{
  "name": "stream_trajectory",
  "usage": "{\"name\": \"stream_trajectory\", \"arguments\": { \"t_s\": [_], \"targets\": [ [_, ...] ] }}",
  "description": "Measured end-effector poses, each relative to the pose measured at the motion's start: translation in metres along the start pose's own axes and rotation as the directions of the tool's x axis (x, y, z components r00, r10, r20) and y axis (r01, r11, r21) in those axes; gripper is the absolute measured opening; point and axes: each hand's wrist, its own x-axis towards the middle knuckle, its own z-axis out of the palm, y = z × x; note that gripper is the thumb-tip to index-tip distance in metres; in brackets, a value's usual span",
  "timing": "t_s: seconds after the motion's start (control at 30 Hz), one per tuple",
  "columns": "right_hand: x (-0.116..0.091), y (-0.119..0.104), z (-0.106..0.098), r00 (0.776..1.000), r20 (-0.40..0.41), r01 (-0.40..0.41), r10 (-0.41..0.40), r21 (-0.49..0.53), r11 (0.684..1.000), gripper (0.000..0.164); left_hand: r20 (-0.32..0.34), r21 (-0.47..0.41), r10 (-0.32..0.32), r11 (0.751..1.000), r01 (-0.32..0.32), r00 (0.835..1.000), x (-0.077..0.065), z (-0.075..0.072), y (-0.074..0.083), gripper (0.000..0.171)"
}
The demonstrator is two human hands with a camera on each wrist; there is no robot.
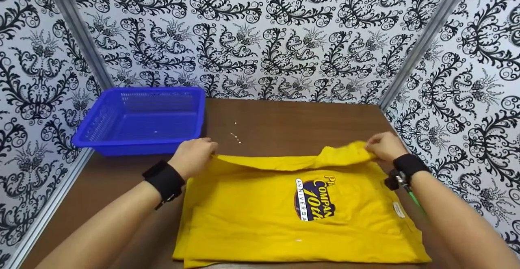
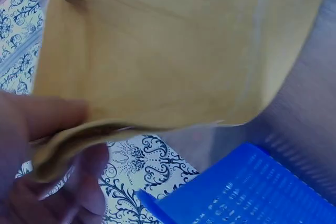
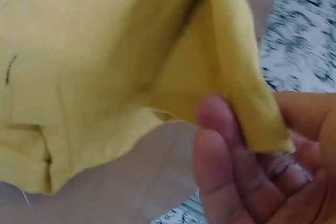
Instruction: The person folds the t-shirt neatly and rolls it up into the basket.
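Observation:
A yellow T-shirt (image 1: 252,204) with a dark printed emblem lies folded on the brown table in the head view, its far edge lifted. My left hand (image 1: 193,157) pinches the lifted edge at its left corner; in the left wrist view, thumb and fingers (image 2: 58,116) close around the cloth hem. At the right end my right hand (image 1: 386,146) pinches a bunched part of the same edge. The right wrist view shows the fabric's folded corner (image 3: 257,114) between the thumb and fingers (image 3: 212,161). Both wrists carry black bands.
A blue plastic basket (image 1: 140,144) with perforated sides stands at the back left of the table (image 1: 284,126), close to my left hand. Small pale specks lie on the tabletop behind the shirt. Patterned walls (image 1: 260,37) enclose the table at the back and both sides.

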Motion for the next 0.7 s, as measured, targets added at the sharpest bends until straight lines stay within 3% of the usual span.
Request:
{"name": "stream_trajectory", "arguments": {
  "t_s": [0.07, 0.17, 0.27, 0.37, 0.43, 0.5, 0.6, 0.63, 0.7],
  "targets": [
    [-0.008, -0.002, -0.011, 0.994, -0.052, 0.098, -0.099, -0.005, 0.995, 0.027, -0.096, -0.017, 0.053, 0.998, -0.055, 0.994, -0.005, -0.001, -0.001, 0.012],
    [-0.022, -0.002, -0.026, 0.971, -0.094, 0.218, -0.218, -0.011, 0.976, 0.027, -0.207, -0.032, 0.153, 0.986, -0.163, 0.966, -0.015, -0.001, -0.002, 0.014],
    [-0.040, 0.005, -0.036, 0.962, -0.056, 0.271, -0.267, 0.106, 0.957, 0.023, -0.260, -0.040, 0.254, 0.961, -0.273, 0.932, -0.027, 0.003, -0.007, 0.017],
    [-0.059, 0.017, -0.032, 0.950, 0.033, 0.292, -0.309, 0.248, 0.924, 0.013, -0.262, -0.054, 0.345, 0.927, -0.370, 0.901, -0.042, 0.010, -0.013, 0.021],
    [-0.069, 0.027, -0.020, 0.922, 0.113, 0.323, -0.369, 0.301, 0.898, 0.008, -0.241, -0.060, 0.405, 0.901, -0.430, 0.882, -0.054, 0.016, -0.017, 0.023],
    [-0.077, 0.038, -0.002, 0.880, 0.201, 0.358, -0.429, 0.313, 0.880, 0.012, -0.187, -0.049, 0.461, 0.877, -0.477, 0.867, -0.065, 0.023, -0.019, 0.023],
    [-0.089, 0.050, 0.024, 0.819, 0.352, 0.374, -0.453, 0.271, 0.887, 0.022, -0.049, -0.028, 0.502, 0.864, -0.503, 0.864, -0.078, 0.033, -0.020, 0.021],
    [-0.092, 0.053, 0.032, 0.809, 0.386, 0.375, -0.443, 0.241, 0.895, 0.025, 0.004, -0.022, 0.498, 0.867, -0.498, 0.867, -0.080, 0.035, -0.020, 0.021],
    [-0.097, 0.056, 0.043, 0.820, 0.430, 0.328, -0.378, 0.190, 0.926, 0.028, 0.100, -0.017, 0.475, 0.880, -0.475, 0.874, -0.083, 0.039, -0.018, 0.023]
  ]
}}
